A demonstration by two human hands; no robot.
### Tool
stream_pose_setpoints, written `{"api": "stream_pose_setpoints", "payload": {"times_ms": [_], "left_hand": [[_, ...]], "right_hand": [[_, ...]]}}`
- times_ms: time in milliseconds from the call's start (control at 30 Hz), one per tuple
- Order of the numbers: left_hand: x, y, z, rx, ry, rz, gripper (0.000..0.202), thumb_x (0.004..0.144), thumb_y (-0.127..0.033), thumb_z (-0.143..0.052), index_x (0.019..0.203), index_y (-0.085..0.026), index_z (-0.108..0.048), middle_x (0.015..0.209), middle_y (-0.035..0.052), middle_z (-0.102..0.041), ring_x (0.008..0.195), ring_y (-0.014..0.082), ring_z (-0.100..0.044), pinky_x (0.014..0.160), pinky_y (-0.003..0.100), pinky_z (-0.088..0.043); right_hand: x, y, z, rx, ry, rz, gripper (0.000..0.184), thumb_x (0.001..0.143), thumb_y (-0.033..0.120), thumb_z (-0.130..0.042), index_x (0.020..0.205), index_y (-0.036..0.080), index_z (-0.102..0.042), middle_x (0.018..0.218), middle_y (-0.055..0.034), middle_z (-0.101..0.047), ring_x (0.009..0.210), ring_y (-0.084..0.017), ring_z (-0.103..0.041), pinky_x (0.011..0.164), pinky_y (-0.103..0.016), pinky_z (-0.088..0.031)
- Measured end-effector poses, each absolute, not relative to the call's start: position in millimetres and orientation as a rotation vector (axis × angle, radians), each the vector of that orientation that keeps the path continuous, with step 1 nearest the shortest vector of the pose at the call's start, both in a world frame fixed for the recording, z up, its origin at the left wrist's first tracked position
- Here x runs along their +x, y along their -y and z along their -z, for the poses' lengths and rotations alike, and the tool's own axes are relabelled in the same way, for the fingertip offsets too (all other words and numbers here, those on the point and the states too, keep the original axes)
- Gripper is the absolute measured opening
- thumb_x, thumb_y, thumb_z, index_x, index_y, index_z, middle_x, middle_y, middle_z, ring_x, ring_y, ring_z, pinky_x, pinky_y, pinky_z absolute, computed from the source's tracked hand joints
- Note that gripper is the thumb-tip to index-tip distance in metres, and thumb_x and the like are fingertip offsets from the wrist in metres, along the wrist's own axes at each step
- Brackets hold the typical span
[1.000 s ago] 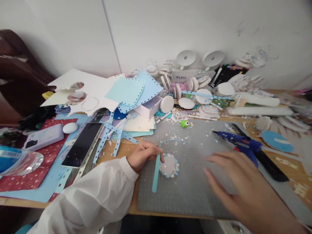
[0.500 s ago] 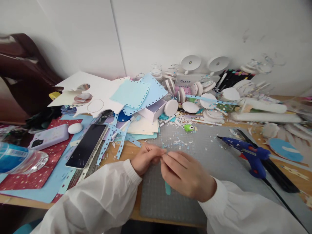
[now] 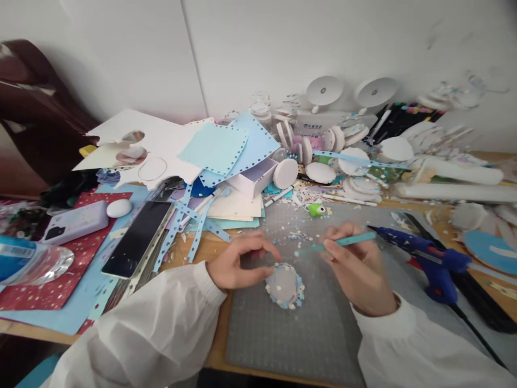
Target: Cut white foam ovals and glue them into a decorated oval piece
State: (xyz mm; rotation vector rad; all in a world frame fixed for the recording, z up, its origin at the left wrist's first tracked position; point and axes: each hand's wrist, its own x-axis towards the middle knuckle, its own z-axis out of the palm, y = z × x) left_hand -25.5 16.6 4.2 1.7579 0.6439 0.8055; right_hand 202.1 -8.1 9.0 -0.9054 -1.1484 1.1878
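Observation:
My left hand (image 3: 244,261) hovers at the mat with thumb and forefinger apart. Its thumb tip is at the upper left edge of a round white disc (image 3: 284,283); I cannot tell whether it presses on it. Small blue and white paper bits ring the disc, which lies on the grey cutting mat (image 3: 307,345). To the right, my right hand (image 3: 359,269) is closed around a slim teal stick-like tool (image 3: 349,240). The tool's thinner end points left over the mat, slightly blurred. Paper bits (image 3: 299,235) are scattered beyond the disc.
A blue glue gun (image 3: 424,253) lies right of my right hand. A green frog-like figure (image 3: 315,209) sits at the mat's back. Left are a dark phone (image 3: 139,237), star-punched strips (image 3: 197,231) and a water bottle (image 3: 32,261). White discs (image 3: 321,172) crowd the back.
My hands were together over the mat; now they are apart, the right one moved rightward with the teal tool. The paper-ringed disc, hidden before, is visible on the mat.

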Motion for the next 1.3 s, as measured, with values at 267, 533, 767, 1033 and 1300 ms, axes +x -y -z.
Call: {"api": "stream_pose_setpoints", "payload": {"times_ms": [267,533,767,1033,1300], "left_hand": [[-23,-18,0,1.939,-0.528,-0.658,0.045,0.067,-0.023,-0.068,0.11,-0.014,-0.059,0.095,0.0098,-0.057,0.085,0.0196,-0.052,0.075,0.031,-0.044],[-22,-19,-1,1.952,-0.494,-0.667,0.039,0.067,-0.016,-0.063,0.106,-0.012,-0.06,0.093,0.0102,-0.057,0.085,0.0195,-0.053,0.077,0.032,-0.045],[-20,-19,-1,1.943,-0.502,-0.648,0.035,0.07,-0.019,-0.063,0.105,-0.014,-0.061,0.092,0.0094,-0.059,0.082,0.0181,-0.052,0.074,0.031,-0.045],[-20,-19,-2,1.919,-0.53,-0.645,0.034,0.072,-0.02,-0.064,0.105,-0.013,-0.062,0.092,0.0099,-0.058,0.082,0.0182,-0.052,0.074,0.031,-0.044],[-20,-19,-1,1.88,-0.535,-0.653,0.033,0.074,-0.023,-0.065,0.105,-0.013,-0.062,0.091,0.0095,-0.058,0.08,0.0174,-0.051,0.071,0.029,-0.044]], "right_hand": [[200,22,-4,-0.883,1.308,-1.487,0.016,0.084,0.026,-0.063,0.076,0.023,-0.05,0.068,0.0033,-0.044,0.063,-0.012,-0.042,0.055,-0.026,-0.033],[199,20,-6,-0.914,1.391,-1.41,0.017,0.083,0.026,-0.063,0.074,0.021,-0.049,0.067,0.0036,-0.043,0.061,-0.011,-0.041,0.053,-0.024,-0.034],[200,18,-4,-0.897,1.41,-1.392,0.017,0.082,0.026,-0.064,0.074,0.021,-0.049,0.067,0.0039,-0.041,0.06,-0.011,-0.041,0.052,-0.024,-0.034],[202,17,-4,-0.9,1.404,-1.417,0.018,0.082,0.027,-0.064,0.074,0.021,-0.049,0.067,0.004,-0.041,0.06,-0.011,-0.041,0.052,-0.024,-0.033],[201,17,-4,-0.885,1.425,-1.407,0.018,0.082,0.026,-0.064,0.075,0.021,-0.048,0.066,0.0043,-0.041,0.06,-0.011,-0.041,0.052,-0.024,-0.033]]}}
